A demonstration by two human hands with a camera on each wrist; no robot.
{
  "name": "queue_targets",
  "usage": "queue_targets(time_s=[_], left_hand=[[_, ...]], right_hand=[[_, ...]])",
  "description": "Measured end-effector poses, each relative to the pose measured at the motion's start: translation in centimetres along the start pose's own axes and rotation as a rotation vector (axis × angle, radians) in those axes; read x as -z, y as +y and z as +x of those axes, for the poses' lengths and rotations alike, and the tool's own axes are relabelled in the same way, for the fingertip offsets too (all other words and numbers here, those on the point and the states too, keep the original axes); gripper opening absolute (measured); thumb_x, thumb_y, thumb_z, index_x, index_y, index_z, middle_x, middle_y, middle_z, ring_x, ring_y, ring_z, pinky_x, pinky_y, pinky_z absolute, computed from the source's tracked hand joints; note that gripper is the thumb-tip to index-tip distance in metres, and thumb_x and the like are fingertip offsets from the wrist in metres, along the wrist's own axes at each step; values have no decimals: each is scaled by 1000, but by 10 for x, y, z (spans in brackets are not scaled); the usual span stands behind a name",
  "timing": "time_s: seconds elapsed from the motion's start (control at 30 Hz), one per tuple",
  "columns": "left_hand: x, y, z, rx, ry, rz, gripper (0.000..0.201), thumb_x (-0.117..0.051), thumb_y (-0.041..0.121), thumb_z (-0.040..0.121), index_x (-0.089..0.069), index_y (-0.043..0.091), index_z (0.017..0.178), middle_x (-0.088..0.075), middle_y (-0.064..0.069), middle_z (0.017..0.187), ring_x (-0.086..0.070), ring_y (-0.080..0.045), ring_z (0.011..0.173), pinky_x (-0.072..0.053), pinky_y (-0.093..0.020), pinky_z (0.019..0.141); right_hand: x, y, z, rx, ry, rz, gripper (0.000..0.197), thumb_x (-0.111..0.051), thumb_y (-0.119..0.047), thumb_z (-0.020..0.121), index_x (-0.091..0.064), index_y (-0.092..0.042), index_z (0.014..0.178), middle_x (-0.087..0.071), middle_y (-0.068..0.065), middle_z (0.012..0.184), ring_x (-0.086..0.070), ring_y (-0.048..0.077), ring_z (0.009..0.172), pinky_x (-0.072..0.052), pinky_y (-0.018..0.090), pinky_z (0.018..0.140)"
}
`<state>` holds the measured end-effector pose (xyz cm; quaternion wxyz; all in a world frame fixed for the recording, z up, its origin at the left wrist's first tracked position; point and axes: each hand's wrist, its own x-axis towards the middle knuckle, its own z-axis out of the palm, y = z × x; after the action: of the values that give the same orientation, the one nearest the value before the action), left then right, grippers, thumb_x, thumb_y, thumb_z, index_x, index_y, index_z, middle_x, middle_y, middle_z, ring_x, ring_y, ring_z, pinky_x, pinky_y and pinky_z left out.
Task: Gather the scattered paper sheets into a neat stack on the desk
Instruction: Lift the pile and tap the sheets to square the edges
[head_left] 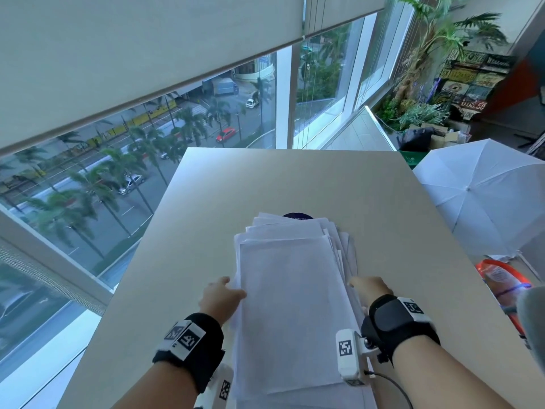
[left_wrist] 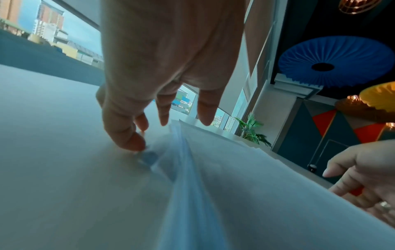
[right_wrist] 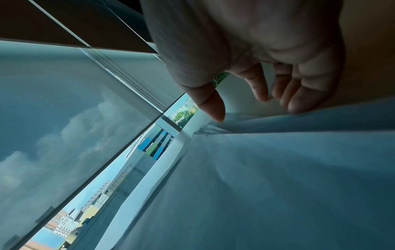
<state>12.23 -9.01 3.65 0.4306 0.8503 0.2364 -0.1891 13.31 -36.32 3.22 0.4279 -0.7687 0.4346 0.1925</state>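
1. Head view: the left hand [head_left: 220, 299] lies against the left edge of the paper stack [head_left: 290, 305], its thumb over the top sheet; the other fingers are hidden, so the grip there cannot be told. The right hand [head_left: 372, 287] sits at the stack's right edge, fingers out of sight. The sheets lie fanned and uneven on the beige desk [head_left: 383, 202], covering most of a dark round object [head_left: 298, 215] at their far end. Windows [head_left: 182, 134] with half-lowered blinds [head_left: 132, 48] face a street; a white umbrella [head_left: 483, 196] and plants [head_left: 427, 54] stand to the right.

2. Left wrist view: the left hand's fingers [left_wrist: 126, 135] hang loosely spread, tips down at the desk beside the sheet edges, gripping nothing. The right hand, fingers loosely bent, rests on the far side.

3. Right wrist view: the right hand's fingers [right_wrist: 299, 101] curl gently, tips touching the rumpled top sheets; the thumb [right_wrist: 211, 104] touches the paper too.
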Motion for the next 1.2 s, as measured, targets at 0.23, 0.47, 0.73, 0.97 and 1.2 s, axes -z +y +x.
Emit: queue_targets(time_s=[0.23, 0.47, 0.73, 0.97, 1.2], left_hand=[[-8, 20, 0, 84, -59, -56, 44, -61, 10, 80, -52, -8, 119, -58, -17, 106, -56, -32, 96, -44, -34, 79], [-12, 18, -3, 70, -152, 48, 43, -64, 17, 76, -57, -3, 114, -64, -17, 109, -60, -31, 101, -49, -35, 87], [-6, 22, -16, 98, -174, -44, 43, -57, 16, 85, -48, -3, 124, -58, -22, 117, -57, -33, 107, -49, -43, 84], [-12, 10, -14, 19, -189, -109, 34, -64, 18, 70, -60, -1, 98, -66, -16, 104, -62, -30, 97, -49, -35, 87], [-25, -11, 5, -19, -315, -271, 82, -68, 26, 45, -49, 3, 121, -64, -21, 114, -64, -37, 102, -51, -50, 94]], right_hand=[[9, 2, -13, 13, -78, 33, 23, -52, -10, 83, -43, -6, 63, -32, 5, 56, -28, 19, 49, -26, 27, 51], [0, 6, -10, 25, -79, -99, 34, -55, -19, 87, -56, 2, 113, -56, 15, 106, -53, 31, 106, -41, 31, 94], [9, -2, -16, -5, -117, -14, 52, -57, -12, 86, -42, 5, 133, -53, 16, 125, -52, 30, 112, -42, 30, 79], [10, 12, -21, 45, -135, -39, 46, -54, -8, 87, -46, 7, 131, -50, 21, 136, -50, 34, 119, -39, 35, 97], [12, 14, -33, 173, -237, -71, 82, -56, -18, 88, -4, -4, 149, -19, 15, 156, -23, 30, 142, -24, 40, 112]])
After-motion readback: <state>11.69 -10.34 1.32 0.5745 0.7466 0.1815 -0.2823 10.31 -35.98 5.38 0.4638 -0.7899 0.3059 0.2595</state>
